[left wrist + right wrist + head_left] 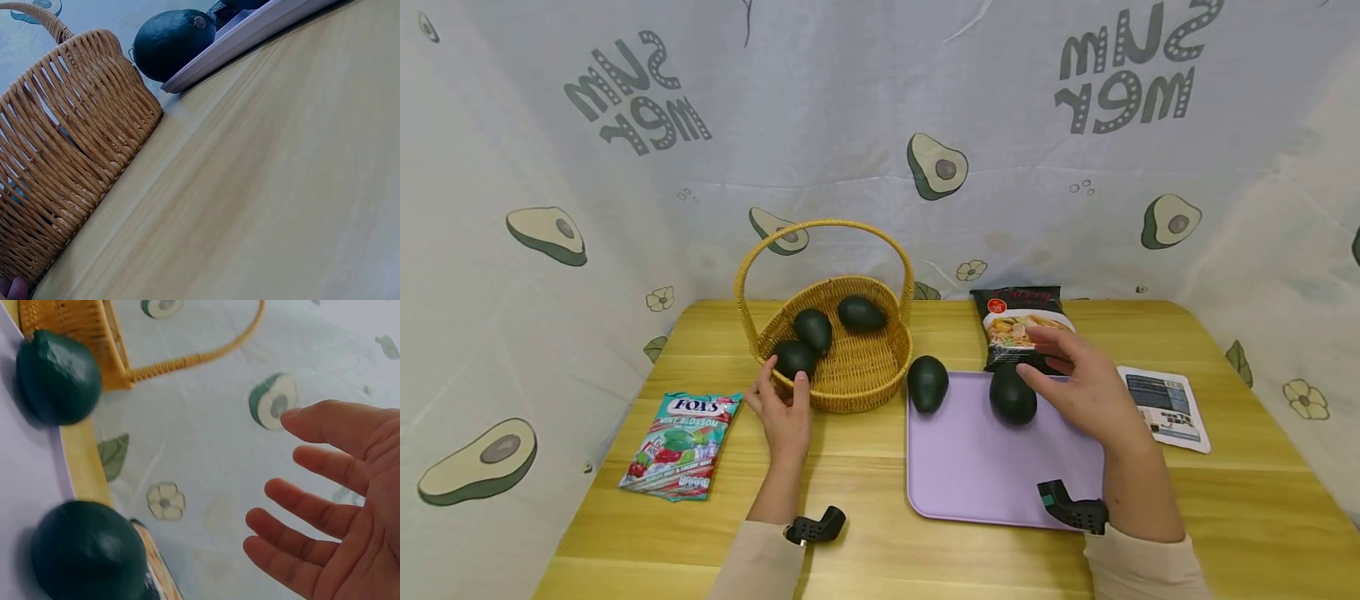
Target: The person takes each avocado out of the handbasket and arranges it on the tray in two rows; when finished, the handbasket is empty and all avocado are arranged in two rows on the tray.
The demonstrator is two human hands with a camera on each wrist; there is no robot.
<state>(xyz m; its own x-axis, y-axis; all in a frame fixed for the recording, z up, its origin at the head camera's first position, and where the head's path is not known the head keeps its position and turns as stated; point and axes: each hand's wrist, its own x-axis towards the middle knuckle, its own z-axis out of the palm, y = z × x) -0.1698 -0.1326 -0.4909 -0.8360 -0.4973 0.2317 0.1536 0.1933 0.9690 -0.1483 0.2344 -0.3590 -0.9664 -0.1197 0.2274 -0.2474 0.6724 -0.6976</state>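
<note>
A wooden table [861, 471] with a wicker basket [859, 365] and, beside it, a lilac tray [992, 475].
The right hand [1081, 387] hangs over the tray, thumb and fingers spread apart; the left hand [784, 418] is at the basket's near-left rim, whether gripping, I can't tell. Three avocados [794, 358] lie in the basket, the nearest at the left hand; two more avocados [1012, 398] rest on the tray, one beside the right hand.
</note>
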